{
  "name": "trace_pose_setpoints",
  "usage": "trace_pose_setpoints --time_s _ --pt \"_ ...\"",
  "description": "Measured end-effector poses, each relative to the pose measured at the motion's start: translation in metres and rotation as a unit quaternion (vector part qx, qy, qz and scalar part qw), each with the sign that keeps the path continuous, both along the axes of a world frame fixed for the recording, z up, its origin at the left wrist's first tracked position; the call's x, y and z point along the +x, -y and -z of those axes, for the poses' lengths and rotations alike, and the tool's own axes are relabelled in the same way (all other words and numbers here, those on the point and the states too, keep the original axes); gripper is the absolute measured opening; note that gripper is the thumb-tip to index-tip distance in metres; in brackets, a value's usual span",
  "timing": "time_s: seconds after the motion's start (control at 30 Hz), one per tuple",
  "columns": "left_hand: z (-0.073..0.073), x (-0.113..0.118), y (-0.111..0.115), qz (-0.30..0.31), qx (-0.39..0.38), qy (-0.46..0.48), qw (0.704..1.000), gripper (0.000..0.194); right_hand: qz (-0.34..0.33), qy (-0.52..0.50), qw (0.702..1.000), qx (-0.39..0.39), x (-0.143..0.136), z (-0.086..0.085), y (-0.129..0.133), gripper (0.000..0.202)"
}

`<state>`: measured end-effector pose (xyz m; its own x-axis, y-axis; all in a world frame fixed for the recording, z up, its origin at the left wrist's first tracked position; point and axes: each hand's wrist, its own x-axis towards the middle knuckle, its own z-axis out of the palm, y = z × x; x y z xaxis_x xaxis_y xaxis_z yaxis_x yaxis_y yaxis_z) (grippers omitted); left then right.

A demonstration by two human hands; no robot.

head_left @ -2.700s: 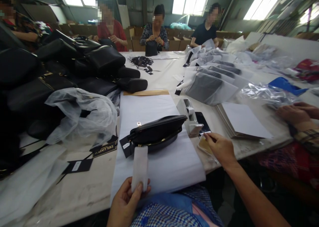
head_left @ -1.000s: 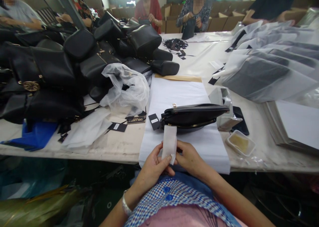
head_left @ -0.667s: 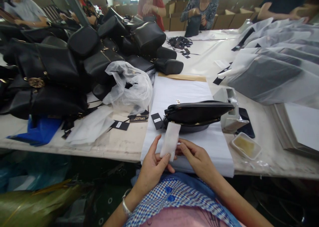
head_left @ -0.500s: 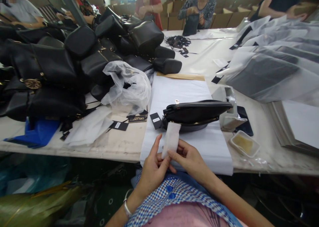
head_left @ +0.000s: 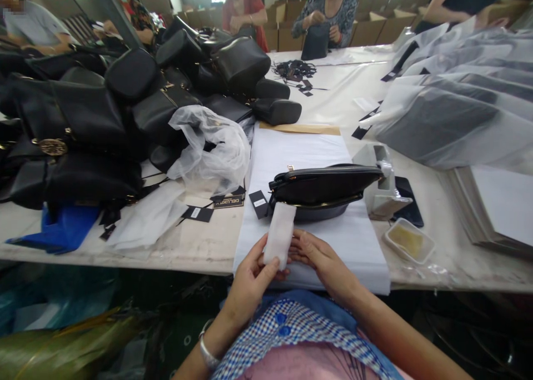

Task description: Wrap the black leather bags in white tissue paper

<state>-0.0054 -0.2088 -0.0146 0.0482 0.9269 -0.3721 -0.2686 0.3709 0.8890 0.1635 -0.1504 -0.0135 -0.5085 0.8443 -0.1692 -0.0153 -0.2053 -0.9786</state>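
My left hand (head_left: pixel 255 271) pinches a folded white strip of thin, soft wrapping material (head_left: pixel 280 238), thumb on its front near the lower end. Just right of the strip, my right hand (head_left: pixel 313 253) has its fingers stretched out loosely, the tips partly hidden behind the strip's edge. Beyond both hands lies a black handbag (head_left: pixel 320 194) with gold zips, its zipped top side facing me. The strip's top end overlaps the bag's lower left corner. A black tag with a white label (head_left: pixel 259 204) lies by the bag's left end.
White paper sheets (head_left: pixel 300 146) lie under the bag. Black handbags (head_left: pixel 75 110) are heaped left, beside crumpled white wrapping (head_left: pixel 212 146). On the right are a tape dispenser (head_left: pixel 381 185), a small plastic tub (head_left: pixel 409 241), stacked boards (head_left: pixel 495 202) and plastic-wrapped bags (head_left: pixel 449 113). Several people work across the table.
My right hand has let go of the strip's lower end and moved slightly right, its fingers loosening. The strip stays in my left hand, shifted a little left and down.
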Motion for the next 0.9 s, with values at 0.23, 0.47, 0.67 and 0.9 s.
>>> trace_pose_setpoints --time_s 0.23,0.47,0.67,0.9 --pt "0.005 0.001 -0.013 -0.008 -0.012 -0.054 0.998 0.042 0.166 0.268 0.823 0.473 0.046 -0.034 -0.017 0.024" --pt "0.000 -0.025 -0.028 -0.034 0.065 -0.208 0.975 0.049 0.101 0.420 0.670 0.603 0.097 -0.077 -0.104 0.067" --pt "-0.003 -0.027 -0.055 -0.068 0.221 -0.293 0.928 0.090 0.001 0.451 0.726 0.518 0.105 -0.082 -0.115 0.063" --pt "0.036 0.002 -0.062 0.031 0.232 -0.447 0.863 0.118 -0.072 0.357 0.811 0.457 0.109 -0.075 -0.103 0.058"
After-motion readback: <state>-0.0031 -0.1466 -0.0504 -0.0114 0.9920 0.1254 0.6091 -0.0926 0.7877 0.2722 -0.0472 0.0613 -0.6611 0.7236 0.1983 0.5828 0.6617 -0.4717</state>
